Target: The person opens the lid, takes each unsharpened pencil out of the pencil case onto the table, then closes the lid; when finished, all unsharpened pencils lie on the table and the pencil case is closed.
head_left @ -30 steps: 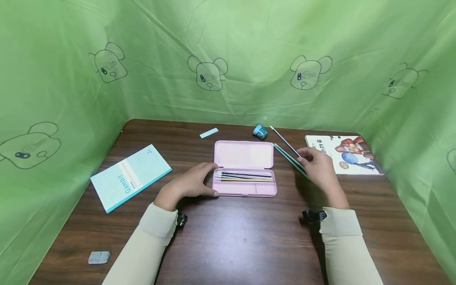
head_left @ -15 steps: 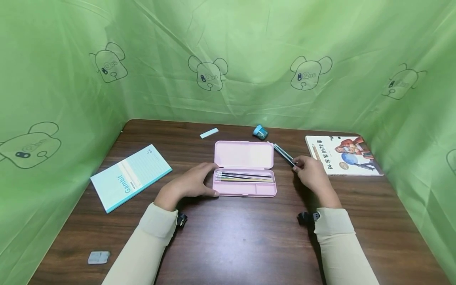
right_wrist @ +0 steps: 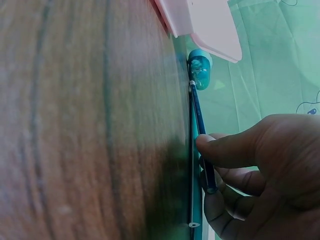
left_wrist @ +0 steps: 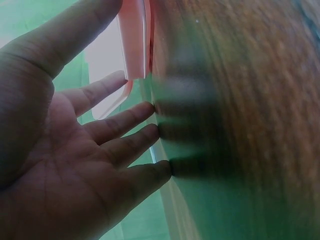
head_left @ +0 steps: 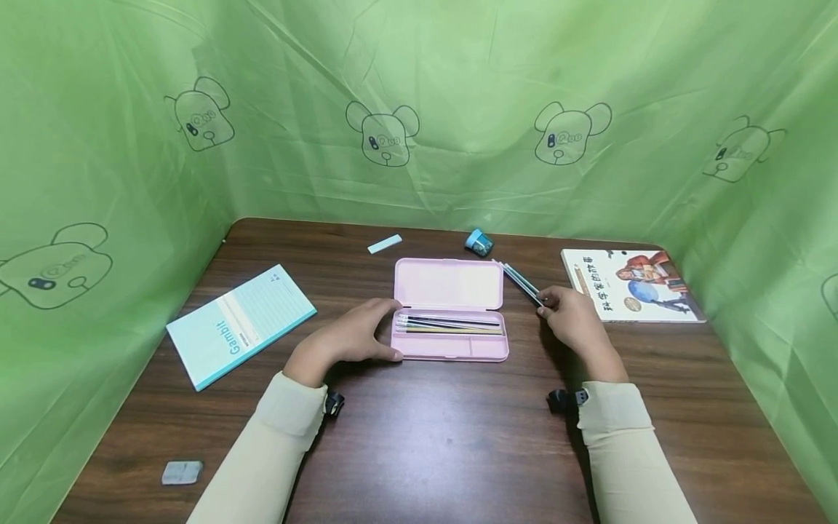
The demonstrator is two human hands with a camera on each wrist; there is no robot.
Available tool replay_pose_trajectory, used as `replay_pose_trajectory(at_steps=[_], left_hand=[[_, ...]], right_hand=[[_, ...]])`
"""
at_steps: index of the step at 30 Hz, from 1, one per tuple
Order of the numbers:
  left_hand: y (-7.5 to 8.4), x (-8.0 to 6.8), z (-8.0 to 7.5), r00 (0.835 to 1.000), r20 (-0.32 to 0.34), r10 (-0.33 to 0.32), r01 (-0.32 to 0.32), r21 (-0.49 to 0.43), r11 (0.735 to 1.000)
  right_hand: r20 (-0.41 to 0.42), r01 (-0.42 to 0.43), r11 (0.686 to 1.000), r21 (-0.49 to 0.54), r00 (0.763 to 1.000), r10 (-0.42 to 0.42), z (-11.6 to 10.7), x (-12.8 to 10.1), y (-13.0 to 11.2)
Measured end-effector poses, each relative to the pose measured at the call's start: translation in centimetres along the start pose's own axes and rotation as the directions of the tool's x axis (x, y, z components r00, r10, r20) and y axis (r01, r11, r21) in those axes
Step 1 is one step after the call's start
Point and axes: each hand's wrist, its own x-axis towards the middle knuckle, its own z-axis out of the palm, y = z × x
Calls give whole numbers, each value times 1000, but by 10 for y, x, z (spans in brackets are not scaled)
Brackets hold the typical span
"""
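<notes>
In the head view a pink pencil case [head_left: 489, 348] lies with its lid up and several pencils [head_left: 452, 324] in its back compartment. My left hand [head_left: 347, 336] holds the case's left end, thumb at the front corner and index finger near the hinge. The other left fingers [left_wrist: 120, 122] rest low by the table in the left wrist view. To the right of the case, my right hand [head_left: 576, 316] pinches a dark pencil [right_wrist: 198, 110] between thumb and fingers. A green pencil [right_wrist: 195, 175] lies on the table alongside it, partly covered.
Behind the case stand a small blue-capped container [head_left: 479, 242] and a pale strip [head_left: 384, 244]. A light-blue notebook [head_left: 238, 324] lies left, a picture book [head_left: 635, 285] right. A grey eraser-like block [head_left: 182, 472] sits front left on the wooden table [head_left: 432, 444].
My right hand has moved slightly left and lowered its pencil beside those on the table, then stayed there. The left hand has kept its place on the case.
</notes>
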Motion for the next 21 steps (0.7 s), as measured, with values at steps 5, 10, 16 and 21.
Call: replay_pose_trajectory(at_steps=[5, 10, 16, 21], left_hand=[[0, 0, 0, 1000, 1, 0, 0, 0, 1000], [-1, 1, 0, 1000, -1, 2, -2, 0, 1000], [-1, 1, 0, 1000, 5, -2, 2, 1, 1000], [0, 1, 0, 1000, 9, -5, 5, -1, 1000]], right_hand=[[-6, 2, 1000, 0, 1000, -2, 1, 0, 1], [7, -2, 1000, 1, 1000, 2, -1, 0, -1], [21, 66, 997, 34, 998, -67, -4, -3, -20], [64, 231, 966, 116, 969, -240, 2, -10, -52]])
